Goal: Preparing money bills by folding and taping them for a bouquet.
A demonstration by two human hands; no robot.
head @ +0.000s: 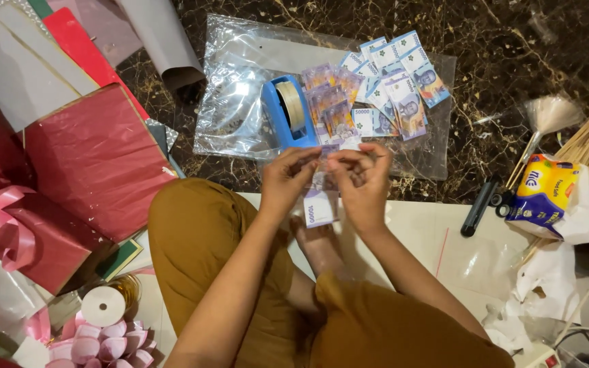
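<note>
The person wears mustard-brown trousers [199,238] of plain, matte cloth, loose over both knees and creased in soft folds near the lap. Both forearms are bare, with no sleeve reaching them in view. The left hand [288,180] and the right hand [363,180] carry no gloves, rings or watch. One bare foot [322,245] shows between the knees.
</note>
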